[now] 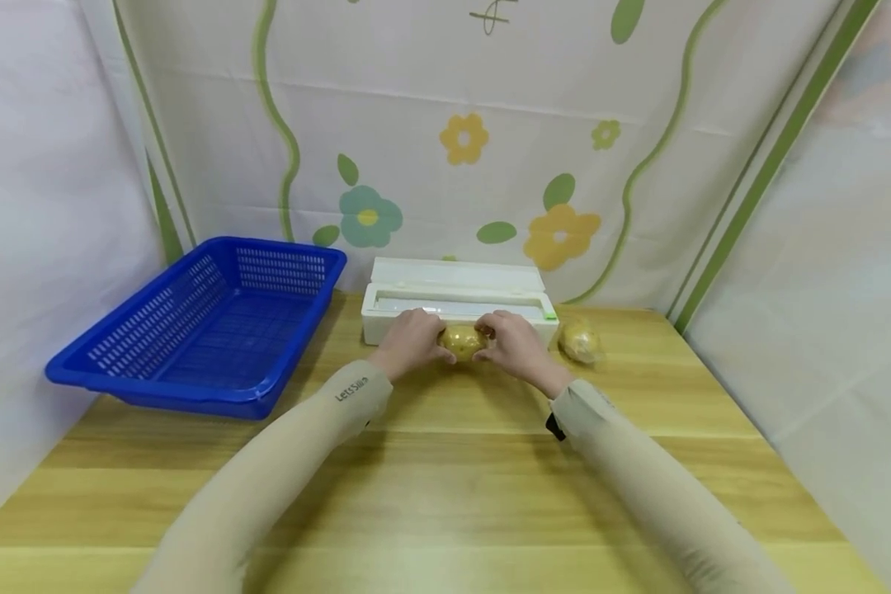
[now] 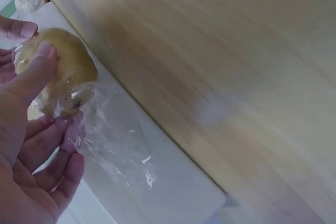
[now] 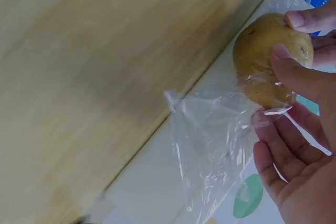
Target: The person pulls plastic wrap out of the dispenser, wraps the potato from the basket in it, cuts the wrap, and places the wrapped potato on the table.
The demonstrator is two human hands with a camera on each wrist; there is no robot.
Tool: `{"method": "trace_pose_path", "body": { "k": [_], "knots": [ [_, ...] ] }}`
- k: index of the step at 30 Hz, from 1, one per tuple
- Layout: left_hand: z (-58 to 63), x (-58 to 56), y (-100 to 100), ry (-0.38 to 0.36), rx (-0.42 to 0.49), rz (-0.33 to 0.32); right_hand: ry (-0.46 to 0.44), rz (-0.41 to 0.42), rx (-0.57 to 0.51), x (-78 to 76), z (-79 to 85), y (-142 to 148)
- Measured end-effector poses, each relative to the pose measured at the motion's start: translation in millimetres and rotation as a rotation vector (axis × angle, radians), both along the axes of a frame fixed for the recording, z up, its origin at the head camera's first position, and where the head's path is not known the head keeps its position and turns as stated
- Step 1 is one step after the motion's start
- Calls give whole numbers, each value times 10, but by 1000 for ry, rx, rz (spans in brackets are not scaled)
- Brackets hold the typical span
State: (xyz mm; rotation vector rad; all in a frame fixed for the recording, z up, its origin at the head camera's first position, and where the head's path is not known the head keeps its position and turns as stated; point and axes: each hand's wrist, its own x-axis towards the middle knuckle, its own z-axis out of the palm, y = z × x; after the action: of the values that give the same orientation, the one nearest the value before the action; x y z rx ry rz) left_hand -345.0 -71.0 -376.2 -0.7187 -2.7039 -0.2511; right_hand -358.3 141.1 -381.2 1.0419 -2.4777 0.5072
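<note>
Both hands hold one potato (image 1: pixel 462 342) between them, in front of a white cling-film dispenser (image 1: pixel 460 309) whose lid is raised. My left hand (image 1: pixel 413 340) grips the potato's left end, its thumb (image 2: pixel 42 64) lying across the skin. On the right end my right hand (image 1: pixel 516 346) grips with thumb and curled fingers. Clear cling film (image 2: pixel 121 135) covers part of the potato and trails loose from its side, also seen as crinkled film (image 3: pixel 210 140) in the right wrist view.
Right of the dispenser lies another film-wrapped potato (image 1: pixel 579 341). A blue plastic basket (image 1: pixel 260 384) stands at the left of the wooden table (image 1: pixel 445 495). Behind everything hangs a flower-patterned cloth (image 1: pixel 416 99), with pale cloth at both sides.
</note>
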Motion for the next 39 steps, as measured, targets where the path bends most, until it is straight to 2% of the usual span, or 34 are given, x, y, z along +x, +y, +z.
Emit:
{"method": "trace_pose_path", "body": {
  "k": [6,11,15,19,22,26,31,35,39],
  "knots": [
    [-23,81,47,-17,-39,40,-82,50,31,19,49,78],
    [-43,157,93,-12,-37,72,-125,86,11,-13,44,321],
    [-37,205,118,-10,-51,75,-100,51,-98,-62,33,585],
    [-37,228,122,-19,-60,65,-67,-23,-263,-120,52,844],
    [-40,229,117,-22,-53,52,-72,-74,-331,-170,79,1014],
    [-10,219,135,-1,-39,31,-139,-97,-345,-244,128,1183],
    [85,198,253,19,-12,-23,-304,-115,-326,-360,145,1336],
    [168,160,412,-54,73,-80,-430,-121,-326,-433,118,1405],
    [251,75,577,-156,212,-104,-474,-113,-358,-481,93,1409]
  ]
}}
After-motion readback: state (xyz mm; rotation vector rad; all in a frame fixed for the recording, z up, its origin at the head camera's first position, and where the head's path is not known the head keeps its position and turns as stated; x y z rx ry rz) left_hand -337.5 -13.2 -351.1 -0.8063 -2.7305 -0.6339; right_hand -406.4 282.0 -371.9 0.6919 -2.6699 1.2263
